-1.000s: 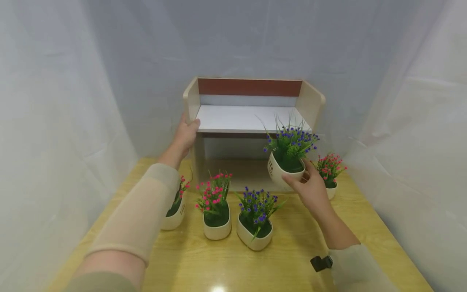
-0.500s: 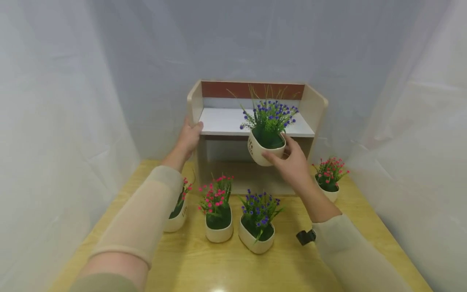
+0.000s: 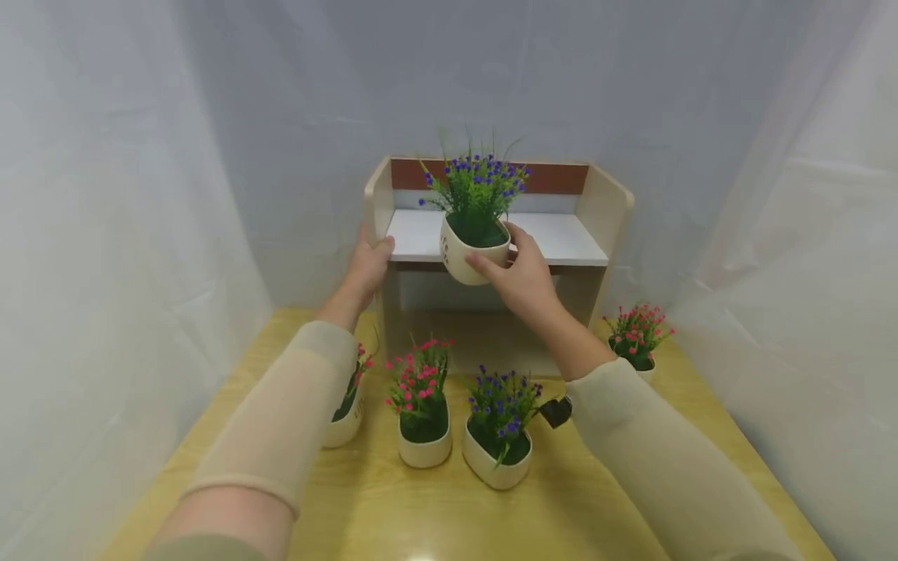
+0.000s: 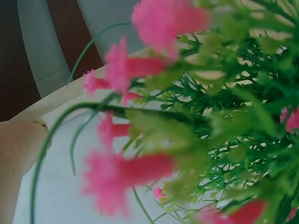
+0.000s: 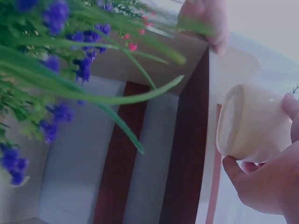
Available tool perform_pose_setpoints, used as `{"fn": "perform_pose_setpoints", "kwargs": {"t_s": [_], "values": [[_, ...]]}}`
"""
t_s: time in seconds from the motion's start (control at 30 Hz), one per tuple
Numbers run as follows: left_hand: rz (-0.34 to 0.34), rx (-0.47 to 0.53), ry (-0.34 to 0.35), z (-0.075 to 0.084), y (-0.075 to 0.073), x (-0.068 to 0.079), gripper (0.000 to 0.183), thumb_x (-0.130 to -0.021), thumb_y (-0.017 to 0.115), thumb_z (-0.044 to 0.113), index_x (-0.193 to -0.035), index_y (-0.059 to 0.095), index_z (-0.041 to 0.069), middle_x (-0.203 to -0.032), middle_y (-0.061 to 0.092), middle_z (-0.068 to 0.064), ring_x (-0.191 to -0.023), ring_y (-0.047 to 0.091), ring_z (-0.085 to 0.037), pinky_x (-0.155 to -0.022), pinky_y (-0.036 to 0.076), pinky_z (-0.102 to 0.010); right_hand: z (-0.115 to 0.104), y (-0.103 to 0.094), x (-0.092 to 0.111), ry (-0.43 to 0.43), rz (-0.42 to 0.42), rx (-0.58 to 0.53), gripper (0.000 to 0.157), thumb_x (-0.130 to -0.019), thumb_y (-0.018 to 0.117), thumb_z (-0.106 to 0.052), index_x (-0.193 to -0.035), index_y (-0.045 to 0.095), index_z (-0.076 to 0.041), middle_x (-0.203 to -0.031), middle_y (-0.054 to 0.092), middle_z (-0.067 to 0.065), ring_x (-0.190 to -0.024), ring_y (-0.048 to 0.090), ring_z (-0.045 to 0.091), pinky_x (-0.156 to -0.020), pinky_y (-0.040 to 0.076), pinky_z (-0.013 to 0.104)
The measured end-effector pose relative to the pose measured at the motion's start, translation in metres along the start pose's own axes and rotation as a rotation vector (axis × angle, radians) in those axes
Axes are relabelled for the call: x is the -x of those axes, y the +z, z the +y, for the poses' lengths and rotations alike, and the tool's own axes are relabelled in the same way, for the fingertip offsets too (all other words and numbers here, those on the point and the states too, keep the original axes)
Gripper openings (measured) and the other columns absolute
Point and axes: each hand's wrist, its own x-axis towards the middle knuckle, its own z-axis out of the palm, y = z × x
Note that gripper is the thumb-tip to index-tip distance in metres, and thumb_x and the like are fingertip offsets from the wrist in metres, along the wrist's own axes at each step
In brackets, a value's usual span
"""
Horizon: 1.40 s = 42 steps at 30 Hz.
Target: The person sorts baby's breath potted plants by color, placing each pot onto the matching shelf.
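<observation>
purple-flowered pot [image 3: 460, 257], clasped in our right grip [image 3: 528, 273], has risen toward the white shelf [image 3: 561, 234] beyond; our left grip [image 3: 368, 266] holds the side panel [image 3: 380, 196]. we judge lifting well advanced.

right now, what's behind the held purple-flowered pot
White upper shelf and reddish-brown back strip, both partly visible; what the pot and flowers cover is hidden.

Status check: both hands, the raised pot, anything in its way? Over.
Left hand holding shelf unit by its left side. Right hand gripping purple-flowered pot, up in front of white upper shelf. Nothing visibly blocking.
</observation>
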Motion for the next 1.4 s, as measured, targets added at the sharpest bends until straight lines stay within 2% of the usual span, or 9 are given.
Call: {"fn": "perform_pose_setpoints", "kwargs": {"t_s": [0.2, 0.4, 0.5, 0.63, 0.73, 0.9, 1.03, 1.3, 1.4], "values": [[-0.014, 0.015, 0.016, -0.004, 0.004, 0.001, 0.072, -0.114, 0.049, 0.026, -0.175, 0.010, 0.018, -0.180, 0.023, -0.019, -0.169, 0.019, -0.036, -0.141, 0.015, -0.053, 0.003, 0.006, -0.016, 0.022, -0.007, 0.047, 0.091, -0.098, 0.080, -0.048, -0.169, 0.035, -0.013, -0.169, 0.046, 0.012, -0.148, 0.057, 0.037, -0.111, 0.060, 0.051], [-0.017, 0.007, 0.033, -0.002, 0.007, 0.001, 0.065, -0.115, 0.048, 0.026, -0.172, 0.018, 0.016, -0.178, 0.027, -0.020, -0.168, 0.022, -0.040, -0.139, 0.016, -0.060, -0.004, 0.008, -0.030, 0.036, -0.025, 0.092, 0.093, -0.099, 0.073, -0.057, -0.168, 0.034, -0.009, -0.164, 0.048, 0.016, -0.148, 0.054, 0.035, -0.116, 0.056, 0.052], [-0.017, -0.004, 0.030, 0.000, 0.008, 0.002, 0.066, -0.115, 0.047, 0.026, -0.173, 0.016, 0.017, -0.179, 0.025, -0.020, -0.168, 0.020, -0.041, -0.139, 0.015, -0.060, -0.007, 0.005, -0.034, 0.070, -0.075, 0.084, 0.094, -0.100, 0.070, -0.058, -0.170, 0.031, -0.008, -0.165, 0.046, 0.016, -0.150, 0.051, 0.034, -0.121, 0.051, 0.053], [-0.017, -0.019, 0.010, 0.001, 0.007, 0.002, 0.069, -0.115, 0.047, 0.027, -0.174, 0.012, 0.019, -0.181, 0.022, -0.019, -0.169, 0.018, -0.039, -0.140, 0.014, -0.058, -0.011, 0.000, -0.038, 0.108, -0.165, 0.031, 0.088, -0.104, 0.068, -0.048, -0.172, 0.027, -0.009, -0.169, 0.043, 0.015, -0.155, 0.047, 0.033, -0.125, 0.047, 0.054], [-0.016, -0.026, -0.003, 0.002, 0.005, 0.002, 0.070, -0.115, 0.047, 0.030, -0.175, 0.012, 0.021, -0.181, 0.020, -0.017, -0.170, 0.017, -0.039, -0.140, 0.014, -0.058, -0.011, 0.000, -0.042, 0.107, -0.195, 0.028, 0.085, -0.105, 0.070, -0.043, -0.172, 0.028, -0.010, -0.170, 0.044, 0.013, -0.155, 0.048, 0.032, -0.124, 0.048, 0.054], [-0.010, -0.037, -0.023, 0.003, 0.004, 0.001, 0.071, -0.116, 0.046, 0.034, -0.175, 0.009, 0.025, -0.182, 0.019, -0.014, -0.170, 0.016, -0.036, -0.140, 0.013, -0.057, -0.012, 0.007, -0.052, 0.073, -0.177, 0.100, 0.084, -0.103, 0.073, -0.047, -0.169, 0.036, -0.011, -0.167, 0.049, 0.011, -0.149, 0.056, 0.030, -0.115, 0.056, 0.051], [-0.001, -0.036, -0.018, 0.002, 0.003, 0.000, 0.069, -0.115, 0.047, 0.032, -0.175, 0.012, 0.023, -0.181, 0.023, -0.016, -0.169, 0.019, -0.037, -0.140, 0.015, -0.057, -0.013, 0.015, -0.059, 0.039, -0.148, 0.200, 0.084, -0.102, 0.072, -0.051, -0.168, 0.038, -0.011, -0.163, 0.054, 0.012, -0.143, 0.061, 0.030, -0.110, 0.059, 0.050], [0.013, -0.024, -0.036, 0.002, 0.007, 0.001, 0.073, -0.115, 0.049, 0.033, -0.176, 0.009, 0.025, -0.182, 0.022, -0.015, -0.170, 0.018, -0.035, -0.141, 0.014, -0.054, -0.016, 0.020, -0.070, 0.028, -0.126, 0.320, 0.087, -0.102, 0.071, -0.057, -0.167, 0.039, -0.009, -0.162, 0.057, 0.016, -0.143, 0.060, 0.034, -0.116, 0.055, 0.051], [0.019, -0.027, -0.027, 0.003, 0.008, 0.001, 0.070, -0.115, 0.048, 0.032, -0.175, 0.013, 0.025, -0.181, 0.025, -0.014, -0.169, 0.021, -0.035, -0.140, 0.016, -0.054, -0.020, 0.020, -0.073, 0.030, -0.125, 0.344, 0.087, -0.102, 0.070, -0.056, -0.168, 0.038, -0.009, -0.162, 0.056, 0.016, -0.144, 0.059, 0.034, -0.117, 0.054, 0.051]]}}
